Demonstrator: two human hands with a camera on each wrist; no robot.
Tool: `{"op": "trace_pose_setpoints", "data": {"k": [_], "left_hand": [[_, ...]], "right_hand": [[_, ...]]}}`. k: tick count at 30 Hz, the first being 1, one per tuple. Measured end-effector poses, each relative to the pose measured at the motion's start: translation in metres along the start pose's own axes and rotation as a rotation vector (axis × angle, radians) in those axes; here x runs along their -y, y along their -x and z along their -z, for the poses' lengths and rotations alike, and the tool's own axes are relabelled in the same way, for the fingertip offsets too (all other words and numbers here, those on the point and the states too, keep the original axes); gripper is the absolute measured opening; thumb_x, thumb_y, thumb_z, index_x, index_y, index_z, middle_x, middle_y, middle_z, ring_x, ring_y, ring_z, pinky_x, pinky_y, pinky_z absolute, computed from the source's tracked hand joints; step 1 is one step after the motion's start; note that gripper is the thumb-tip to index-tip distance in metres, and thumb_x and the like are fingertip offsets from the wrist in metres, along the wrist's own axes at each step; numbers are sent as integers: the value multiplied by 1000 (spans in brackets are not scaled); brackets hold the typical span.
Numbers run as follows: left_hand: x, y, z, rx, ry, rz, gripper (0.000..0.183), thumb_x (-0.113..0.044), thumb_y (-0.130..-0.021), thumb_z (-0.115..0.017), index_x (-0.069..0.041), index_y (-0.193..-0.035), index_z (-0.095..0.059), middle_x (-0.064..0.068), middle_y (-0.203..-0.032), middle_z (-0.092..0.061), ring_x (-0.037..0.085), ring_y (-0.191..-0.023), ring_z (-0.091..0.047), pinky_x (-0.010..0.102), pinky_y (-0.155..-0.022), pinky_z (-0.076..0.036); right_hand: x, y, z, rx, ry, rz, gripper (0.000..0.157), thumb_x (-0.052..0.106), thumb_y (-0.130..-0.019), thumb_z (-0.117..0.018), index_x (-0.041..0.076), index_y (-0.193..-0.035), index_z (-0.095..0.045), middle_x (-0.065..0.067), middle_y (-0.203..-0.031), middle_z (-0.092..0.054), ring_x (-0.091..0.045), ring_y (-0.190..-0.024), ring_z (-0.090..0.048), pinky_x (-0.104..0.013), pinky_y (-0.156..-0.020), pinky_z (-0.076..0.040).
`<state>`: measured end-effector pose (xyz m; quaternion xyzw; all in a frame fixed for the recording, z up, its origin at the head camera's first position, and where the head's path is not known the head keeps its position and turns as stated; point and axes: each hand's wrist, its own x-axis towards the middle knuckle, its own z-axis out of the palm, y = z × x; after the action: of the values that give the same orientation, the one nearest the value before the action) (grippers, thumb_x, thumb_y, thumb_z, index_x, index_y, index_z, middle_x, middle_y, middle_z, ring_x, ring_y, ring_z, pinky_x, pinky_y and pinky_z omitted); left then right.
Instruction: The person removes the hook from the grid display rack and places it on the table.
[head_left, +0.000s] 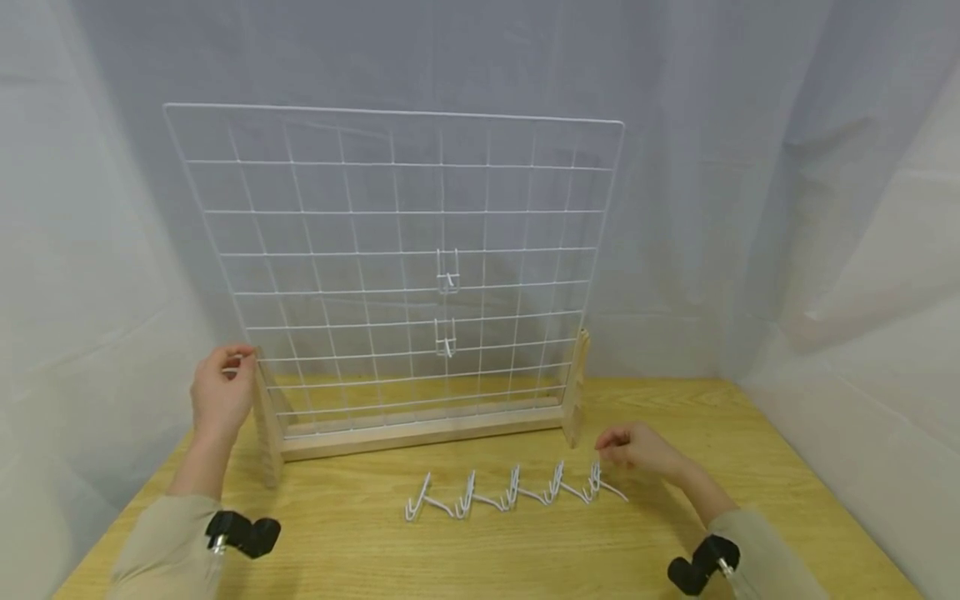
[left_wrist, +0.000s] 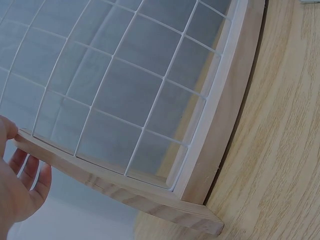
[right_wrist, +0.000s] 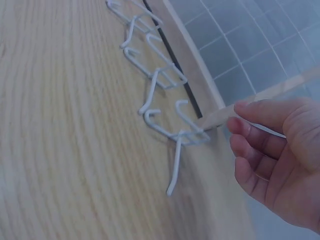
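Note:
A white wire grid panel stands upright in a wooden stand. My left hand pinches the top of the stand's left wooden post, thumb on one side and fingers on the other. Two white wire hooks hang on the grid, one above the other, right of its middle. In front of the stand, several matching hooks lie in a row on the table. My right hand is beside the rightmost loose hook, fingers loosely curled, with a gap between them and the hook in the right wrist view.
The stand's right wooden post rises just behind my right hand. Underneath everything is a wood-grain table. Pale cloth sheets hang behind and along both sides. Each forearm wears a black camera mount.

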<state>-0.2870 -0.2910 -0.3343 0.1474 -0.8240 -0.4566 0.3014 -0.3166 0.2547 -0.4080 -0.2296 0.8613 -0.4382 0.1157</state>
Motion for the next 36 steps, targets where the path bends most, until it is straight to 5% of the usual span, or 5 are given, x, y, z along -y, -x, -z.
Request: {"op": "trace_pose_setpoints", "data": {"k": [11,24,30,36], "left_hand": [[-1,0,0,-2,15,-8,29,-19,-95,-45,0,-114,-57,11,-106,-49,7,-81,-43,21,-67,-38],[-1,1,1,-2,18,6,29,-18,-95,-45,0,-116,-56,11,-107,-48,10,-83,-43,21,-67,-38],[-1,2,1,1,20,6,30,-19,-95,-45,-1,-116,-56,9,-107,-48,9,-83,-43,21,-66,-38],[-1,3,2,8,13,5,31,-20,-96,-44,-1,-117,-56,11,-109,-48,13,-85,-44,22,-67,-38]], "right_hand": [[22,-20,0,-36,73,17,29,16,-90,-60,-7,-106,-61,-14,-88,-64,-17,-72,-54,-35,-61,-48],[62,-40,-1,-81,1,52,31,20,-90,-60,-3,-110,-61,-20,-98,-62,-24,-82,-57,-40,-71,-50],[81,-47,-4,-85,-13,63,31,20,-90,-60,-2,-111,-62,-11,-95,-63,-33,-90,-57,-46,-76,-49],[94,-55,-7,-90,-13,87,28,20,-91,-59,0,-111,-62,-8,-90,-62,-31,-84,-56,-34,-69,-48]]}}
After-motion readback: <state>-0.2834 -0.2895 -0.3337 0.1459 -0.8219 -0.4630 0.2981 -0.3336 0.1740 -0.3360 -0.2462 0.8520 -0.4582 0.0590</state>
